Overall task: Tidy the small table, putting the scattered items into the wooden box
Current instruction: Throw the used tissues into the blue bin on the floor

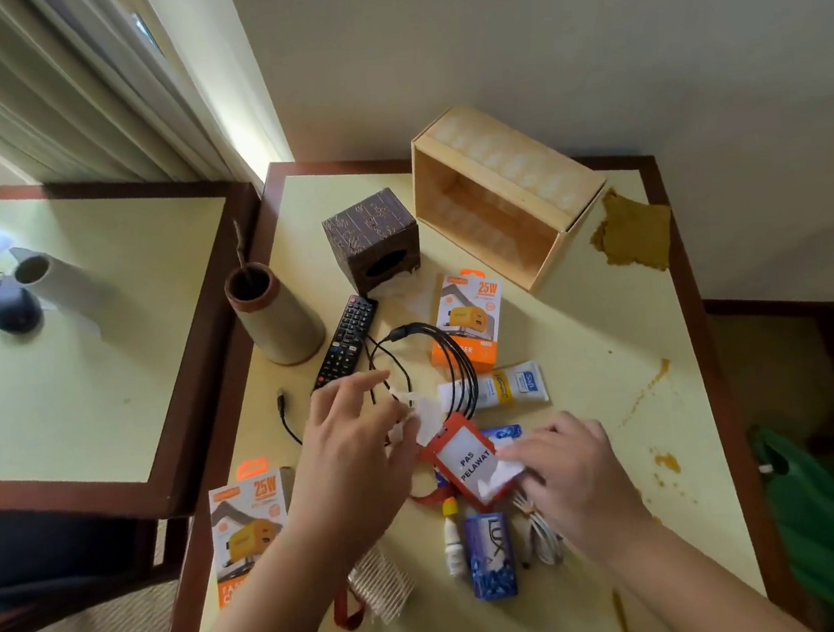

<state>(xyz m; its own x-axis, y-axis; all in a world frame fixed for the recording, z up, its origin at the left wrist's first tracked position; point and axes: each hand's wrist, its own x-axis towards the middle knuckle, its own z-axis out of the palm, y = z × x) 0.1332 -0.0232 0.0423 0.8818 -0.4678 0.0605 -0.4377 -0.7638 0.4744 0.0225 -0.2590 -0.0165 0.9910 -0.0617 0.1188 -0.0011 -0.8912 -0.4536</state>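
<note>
The wooden box (501,235) lies on its side at the back of the small table (588,349), its inside bare. Scattered in front are two orange charger boxes (466,318) (250,534), a black remote (345,341), a black cable (440,359), a white tube (510,386), a red badge holder (466,460), a dropper bottle (453,543), a blue soap box (490,555) and a clear comb (382,589). My left hand (352,456) pinches a crumpled white tissue (423,415). My right hand (570,469) grips another white tissue scrap (503,474) on the badge holder.
A brown patterned tissue cube (371,243) and a tall clay vase (276,320) stand at the back left. Yellow stains and a crusted patch (635,231) mark the right side. A coiled white cable (543,534) lies under my right wrist. A second table (76,326) adjoins on the left.
</note>
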